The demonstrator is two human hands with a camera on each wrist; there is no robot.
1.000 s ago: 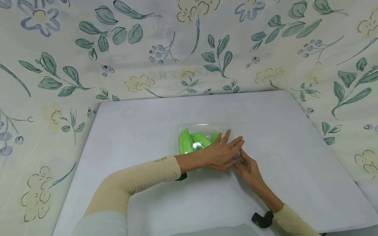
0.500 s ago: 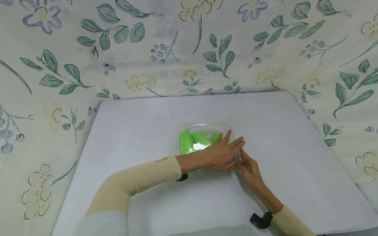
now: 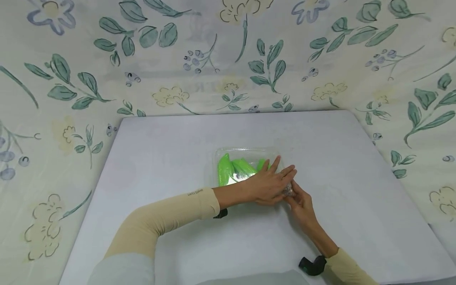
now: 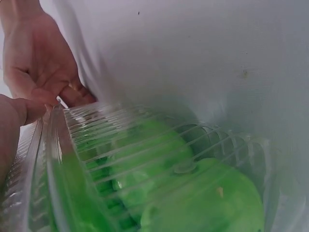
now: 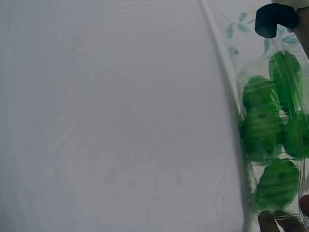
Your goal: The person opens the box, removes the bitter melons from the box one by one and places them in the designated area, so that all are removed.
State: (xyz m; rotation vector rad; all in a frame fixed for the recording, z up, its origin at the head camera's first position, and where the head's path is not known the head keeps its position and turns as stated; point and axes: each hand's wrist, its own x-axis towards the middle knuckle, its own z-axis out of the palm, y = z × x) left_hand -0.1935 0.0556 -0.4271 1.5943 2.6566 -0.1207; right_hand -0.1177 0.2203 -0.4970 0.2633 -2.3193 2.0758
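Note:
A clear plastic clamshell container (image 3: 246, 149) lies on the white table near its middle. Inside are several bright green, ridged pieces (image 3: 225, 171) that look like fruit or vegetables; the left wrist view shows their rounded ends through the ribbed wall. My left hand (image 3: 268, 185) rests across the right part of the lid with its fingers spread and straight, hiding much of the contents. At the container's right front corner my right hand (image 3: 303, 204) pinches the edge between thumb and fingers. In the right wrist view its fingertips (image 5: 267, 222) show against the container's end.
The white table (image 3: 356, 190) spreads around the container on all sides. Behind it and at its sides hangs a cloth (image 3: 199, 91) with printed leaves and flowers. A black wrist camera (image 3: 312, 266) sits by the right sleeve, another (image 3: 221, 213) under the left wrist.
Both hands keep their places on the container. The right wrist with its black camera has shifted slightly left, and the head view has tilted a little.

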